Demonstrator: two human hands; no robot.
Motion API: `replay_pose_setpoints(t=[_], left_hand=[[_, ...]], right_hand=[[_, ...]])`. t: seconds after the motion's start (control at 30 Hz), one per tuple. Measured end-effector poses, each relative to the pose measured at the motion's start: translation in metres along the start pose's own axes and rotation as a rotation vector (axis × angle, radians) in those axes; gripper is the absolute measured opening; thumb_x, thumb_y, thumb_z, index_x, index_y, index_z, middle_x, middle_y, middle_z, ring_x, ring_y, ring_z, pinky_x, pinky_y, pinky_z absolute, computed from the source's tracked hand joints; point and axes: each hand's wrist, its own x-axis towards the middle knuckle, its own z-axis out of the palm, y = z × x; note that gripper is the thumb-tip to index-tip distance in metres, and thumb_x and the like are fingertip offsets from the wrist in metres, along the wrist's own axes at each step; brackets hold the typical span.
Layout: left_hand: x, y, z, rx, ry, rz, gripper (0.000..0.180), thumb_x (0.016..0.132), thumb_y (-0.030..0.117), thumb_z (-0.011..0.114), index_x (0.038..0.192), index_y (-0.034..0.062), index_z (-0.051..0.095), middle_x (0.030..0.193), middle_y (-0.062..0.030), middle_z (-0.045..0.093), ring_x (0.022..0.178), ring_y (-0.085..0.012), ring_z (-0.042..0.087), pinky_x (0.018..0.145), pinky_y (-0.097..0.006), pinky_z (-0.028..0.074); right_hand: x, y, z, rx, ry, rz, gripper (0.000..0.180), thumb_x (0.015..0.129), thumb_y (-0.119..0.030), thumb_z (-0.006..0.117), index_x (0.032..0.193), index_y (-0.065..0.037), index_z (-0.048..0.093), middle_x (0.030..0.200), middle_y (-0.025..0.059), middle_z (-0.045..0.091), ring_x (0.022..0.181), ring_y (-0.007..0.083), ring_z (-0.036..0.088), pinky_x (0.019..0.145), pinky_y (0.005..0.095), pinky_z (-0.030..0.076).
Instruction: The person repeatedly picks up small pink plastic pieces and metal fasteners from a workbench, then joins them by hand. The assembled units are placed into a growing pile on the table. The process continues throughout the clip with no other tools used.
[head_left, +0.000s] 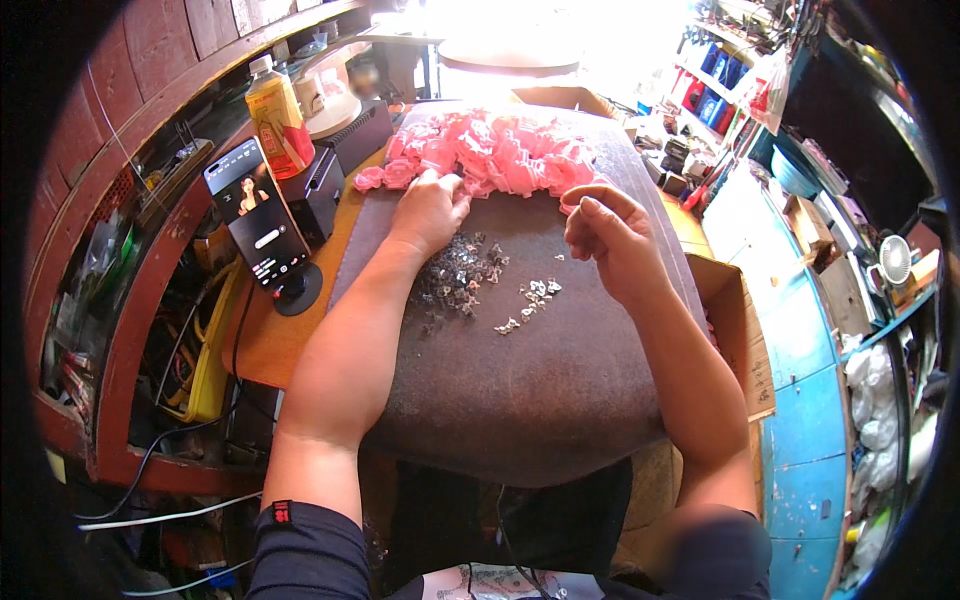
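A heap of pink plastic pieces is spread along the far side of the dark cloth-covered work surface. At the heap's near left edge is my left hand, its fingers bent together against the pink pieces; what they pinch is hidden. My right hand hovers near the heap's right end, thumb and fingers closed in a pinch on something too small to name. Between my hands lies a pile of small dark, shiny metal pieces. Several small pale metal pieces are scattered to its right.
A phone leans on a round stand at the left. Behind it are a drink bottle and a black box. A cardboard box stands right of the work surface, beside blue cabinets. Cables hang at the lower left.
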Motion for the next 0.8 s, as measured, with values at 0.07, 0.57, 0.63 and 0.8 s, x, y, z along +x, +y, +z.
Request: replay_pose_setpoints(t=[0.07,0.57,0.63,0.8], left_hand=[[0.001,0.001,-0.002,0.011,0.017,0.030,0.025,0.087,0.017,0.065,0.103,-0.0021,0.066,0.109,-0.0240,0.063,0.102,-0.0394,0.063,0.090,-0.044,0.050],[-0.009,0.042,-0.033,-0.894,-0.080,-0.234,0.021,0.099,0.014,0.057,0.117,0.0019,0.060,0.085,-0.0027,0.064,0.072,-0.0093,0.063,0.062,-0.026,0.052],[-0.013,0.050,-0.034,-0.967,-0.151,-0.269,0.021,0.101,0.014,0.052,0.116,0.0005,0.060,0.085,-0.0035,0.065,0.069,-0.0097,0.063,0.059,-0.025,0.052],[-0.019,0.060,-0.039,-0.973,-0.264,-0.275,0.023,0.103,0.016,0.050,0.115,0.0003,0.061,0.087,-0.0060,0.066,0.058,-0.0106,0.061,0.049,-0.026,0.050]], right_hand=[[0.002,0.005,-0.002,-0.086,0.006,0.007,0.017,0.098,-0.018,0.060,0.107,-0.004,0.065,0.077,0.0032,0.065,0.066,0.0089,0.059,0.058,0.0242,0.047],[0.015,0.027,-0.022,-1.569,-0.306,-0.199,0.006,0.078,-0.008,0.065,0.081,-0.005,0.069,0.084,0.0163,0.067,0.087,0.0348,0.067,0.079,0.0423,0.054],[0.017,0.028,-0.020,-1.665,-0.344,-0.218,0.006,0.078,-0.008,0.063,0.079,-0.006,0.068,0.083,0.0151,0.067,0.088,0.0335,0.068,0.080,0.0416,0.055],[0.014,0.024,-0.014,-1.744,-0.375,-0.262,0.006,0.077,-0.007,0.062,0.079,-0.005,0.068,0.082,0.0150,0.068,0.083,0.0316,0.069,0.077,0.0403,0.056]])
